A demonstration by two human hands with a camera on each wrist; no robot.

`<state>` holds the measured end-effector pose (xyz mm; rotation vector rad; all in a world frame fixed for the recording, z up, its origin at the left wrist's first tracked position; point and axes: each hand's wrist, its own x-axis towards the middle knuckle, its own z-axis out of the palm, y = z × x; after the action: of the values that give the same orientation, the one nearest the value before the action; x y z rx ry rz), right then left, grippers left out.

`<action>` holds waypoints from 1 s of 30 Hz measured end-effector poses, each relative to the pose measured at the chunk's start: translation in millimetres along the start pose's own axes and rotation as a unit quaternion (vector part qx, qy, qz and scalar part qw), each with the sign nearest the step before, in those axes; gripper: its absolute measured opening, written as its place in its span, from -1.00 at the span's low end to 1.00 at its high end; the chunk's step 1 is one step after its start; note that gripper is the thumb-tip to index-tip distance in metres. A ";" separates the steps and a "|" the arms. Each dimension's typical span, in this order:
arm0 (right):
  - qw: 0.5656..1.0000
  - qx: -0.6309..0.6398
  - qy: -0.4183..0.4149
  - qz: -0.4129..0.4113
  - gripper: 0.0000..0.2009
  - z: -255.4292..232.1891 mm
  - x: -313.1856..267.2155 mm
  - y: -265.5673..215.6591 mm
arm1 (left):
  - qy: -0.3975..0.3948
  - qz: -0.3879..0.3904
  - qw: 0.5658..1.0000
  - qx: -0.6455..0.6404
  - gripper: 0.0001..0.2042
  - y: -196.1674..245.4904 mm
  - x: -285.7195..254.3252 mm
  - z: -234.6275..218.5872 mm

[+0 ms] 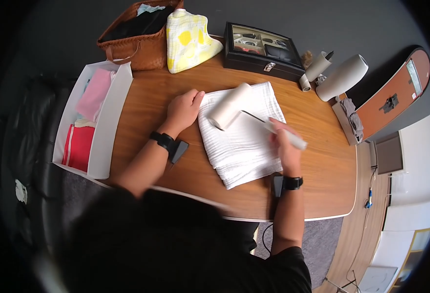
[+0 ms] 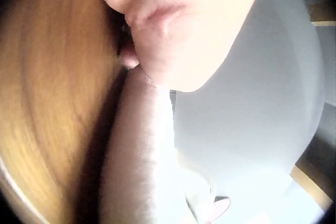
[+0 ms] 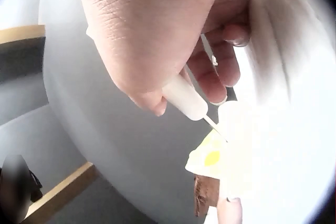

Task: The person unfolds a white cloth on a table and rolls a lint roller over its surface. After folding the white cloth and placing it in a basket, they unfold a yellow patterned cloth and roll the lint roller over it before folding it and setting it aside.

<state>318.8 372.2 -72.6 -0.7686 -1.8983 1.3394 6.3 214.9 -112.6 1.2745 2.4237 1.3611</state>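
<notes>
One view, the head's, shows a roller (image 1: pixel 231 106) on cloth (image 1: pixel 244 154).

Wooden table (image 1: pixel 327 185): white cloth (image 1: pixel 244 154), black case (image 1: pixel 254 60), basket (image 1: pixel 149 54), white box (image 1: pixel 109 127).

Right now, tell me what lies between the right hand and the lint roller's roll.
Handle tip and thin rod, both visible in the right wrist view; the head view shows white crinkled cloth beneath the rod.

Head view, with blackened corners and wide-angle distortion; the bare right hand (image 1: pixel 288 146) is blurred toward the brown wooden table's (image 1: pixel 322 168) right edge. Right-wrist view: glare bleaches the folded white cloth (image 3: pixel 283 66).
</notes>
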 end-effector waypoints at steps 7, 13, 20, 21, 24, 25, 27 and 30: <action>0.998 0.007 0.068 -0.007 -0.64 -12.2 -5.2 -12.0 | 0.012 0.011 1.000 -0.006 -0.61 -3.9 -2.3 -1.1; 0.970 0.138 0.200 0.011 -0.64 -24.7 3.9 -0.8 | 0.017 0.009 1.000 -0.006 -0.63 -6.7 0.0 1.1; 1.000 0.016 0.008 0.008 -0.68 39.2 -9.1 -18.9 | 0.035 0.012 0.998 -0.045 -0.67 -8.9 0.5 1.8; 1.000 0.018 0.014 0.011 -0.67 39.4 -10.3 -21.4 | 0.033 0.009 0.998 -0.051 -0.68 -9.1 0.0 0.6; 0.998 0.046 0.036 0.032 -0.65 30.3 -9.1 -22.6 | 0.049 0.027 0.996 -0.075 -0.66 -10.7 -2.6 0.9; 0.995 0.072 0.051 0.048 -0.65 18.3 -5.6 -19.1 | 0.043 0.021 0.996 -0.075 -0.66 -10.2 -3.2 0.3; 0.986 0.124 0.100 0.050 -0.66 -3.7 1.5 -7.6 | 0.031 0.010 0.996 -0.078 -0.65 -9.2 -2.1 -1.0; 0.966 0.183 0.180 0.023 -0.67 -16.1 6.2 4.8 | 0.022 0.002 0.998 -0.063 -0.63 -10.1 -1.3 -2.0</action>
<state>328.4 387.4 -72.2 -0.8039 -1.3115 1.4141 0.0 210.0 -119.2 1.2328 2.3215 1.5317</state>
